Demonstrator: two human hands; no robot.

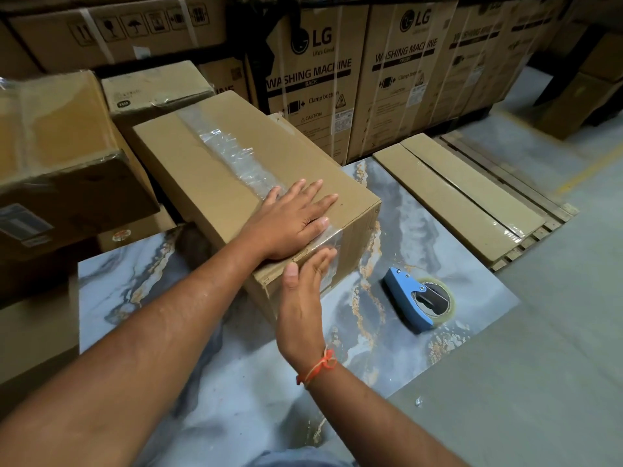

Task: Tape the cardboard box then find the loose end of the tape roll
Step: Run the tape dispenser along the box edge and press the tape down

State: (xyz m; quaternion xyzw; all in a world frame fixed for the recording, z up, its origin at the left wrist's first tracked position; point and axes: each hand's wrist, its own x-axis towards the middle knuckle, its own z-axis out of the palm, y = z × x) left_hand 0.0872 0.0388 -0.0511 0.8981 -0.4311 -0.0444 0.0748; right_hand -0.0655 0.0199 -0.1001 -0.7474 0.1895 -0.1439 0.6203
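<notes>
A brown cardboard box (202, 170) lies on a marbled grey slab (141, 278), with a wrinkled strip of clear tape (236, 156) along its top seam and over its near end. My left hand (290, 220) presses flat on the top near that end, fingers spread. My right hand (303, 298) rests flat against the box's near end face, over the tape there. A blue tape dispenser (411, 298) with a clear tape roll (450, 299) lies on the slab to the right of the box, apart from both hands.
Other cardboard boxes (60, 156) crowd the left side. Tall washing machine cartons (313, 79) stand behind. Two flat long cartons (462, 197) lie on a wooden pallet (526, 227) to the right. Grey concrete floor (539, 382) lies at the lower right.
</notes>
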